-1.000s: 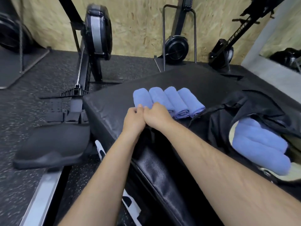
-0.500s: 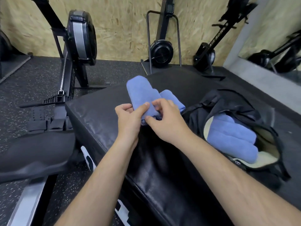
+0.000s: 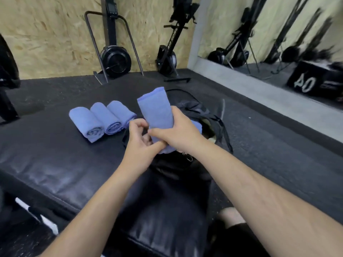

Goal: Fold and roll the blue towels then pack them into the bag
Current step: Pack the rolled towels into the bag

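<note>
Blue towels [image 3: 106, 117], three rolled on pad [image 3: 55, 164], fourth [image 3: 157, 108] gripped by right fingers [image 3: 177, 113], left fingers [image 3: 136, 125] unclear, one bag [image 3: 194, 106]

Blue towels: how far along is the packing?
Done: every towel in view is rolled, and a packed towel shows inside the bag. In hand: the right-hand grip holds one rolled towel above the bag, the left-hand grip at its lower end. Left: three rolls on the black pad to pack.
</note>
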